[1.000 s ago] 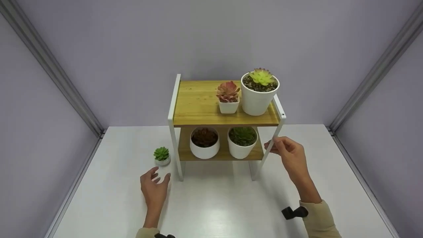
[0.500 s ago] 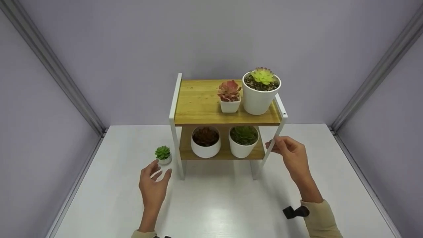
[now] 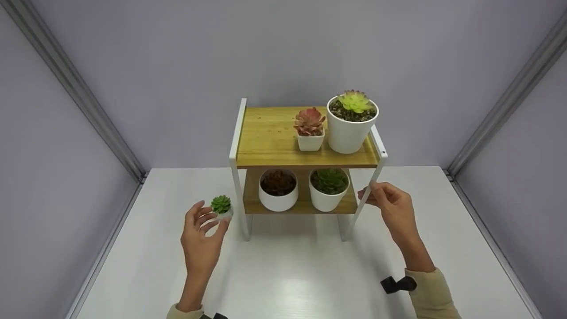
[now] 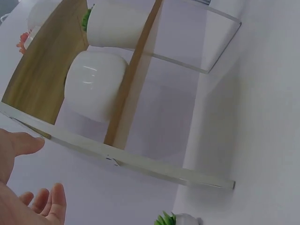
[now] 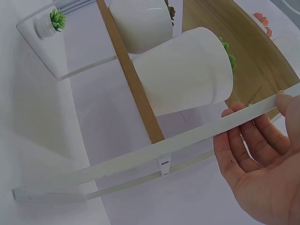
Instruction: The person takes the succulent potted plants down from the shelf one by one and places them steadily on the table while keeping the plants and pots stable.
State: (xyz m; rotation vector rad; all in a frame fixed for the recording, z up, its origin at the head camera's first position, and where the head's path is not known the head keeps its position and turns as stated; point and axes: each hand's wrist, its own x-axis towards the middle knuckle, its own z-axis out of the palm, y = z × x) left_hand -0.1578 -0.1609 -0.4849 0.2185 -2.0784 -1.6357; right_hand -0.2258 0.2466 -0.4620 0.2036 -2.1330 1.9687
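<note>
A two-tier plant shelf (image 3: pixel 266 133) with wooden boards and white legs stands in the middle. To its left, on the white table, sits a small green succulent (image 3: pixel 221 204) in a little white pot. My left hand (image 3: pixel 201 243) is right by that succulent, thumb and fingers apart and curved, with nothing gripped; whether a fingertip touches the pot I cannot tell. In the left wrist view the succulent (image 4: pixel 180 219) shows only partly at the bottom edge. My right hand (image 3: pixel 394 212) holds the shelf's right front leg (image 5: pixel 187 133) between thumb and fingers.
On the upper board stand a red succulent (image 3: pixel 310 128) in a square white pot and a yellow-green one (image 3: pixel 350 124) in a tall pot. Below are a dark reddish plant (image 3: pixel 278 190) and a green one (image 3: pixel 329 188), both in white pots. Grey walls (image 3: pixel 283 53) enclose the table.
My left hand has moved slightly forward, closer to the small green succulent. The right hand keeps its hold on the shelf leg. The head view has shifted a little.
</note>
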